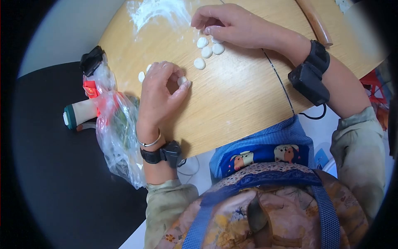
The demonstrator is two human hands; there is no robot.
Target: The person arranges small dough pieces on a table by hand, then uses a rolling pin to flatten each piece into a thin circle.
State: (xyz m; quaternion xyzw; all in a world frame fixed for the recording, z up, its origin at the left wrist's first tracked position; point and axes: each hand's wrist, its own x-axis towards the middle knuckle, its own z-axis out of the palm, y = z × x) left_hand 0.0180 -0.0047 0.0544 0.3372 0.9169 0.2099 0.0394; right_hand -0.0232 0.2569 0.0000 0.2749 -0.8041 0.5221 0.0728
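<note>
My left hand [159, 89] is curled low over the wooden table, with a small round piece of dough [181, 80] between its fingers and thumb. Two more flattened dough pieces [141, 76] lie beside that hand's knuckles, partly covered by it. Farther right, several pale dough discs [207, 52] sit in a loose cluster on the wood. My right hand [226, 25] hovers at the cluster's upper edge, fingers bent toward the thumb and partly hiding one disc. What lies inside those fingers, if anything, is hidden. Flour whitens the fingertips of both hands.
White flour [159, 14] is spread at the table's far side. A brown wooden rod [317, 25] lies at upper right. Beside the left table edge, a clear plastic bag [118, 137] with green contents and a green-ended roll [76, 114] rest on a black surface [62, 178].
</note>
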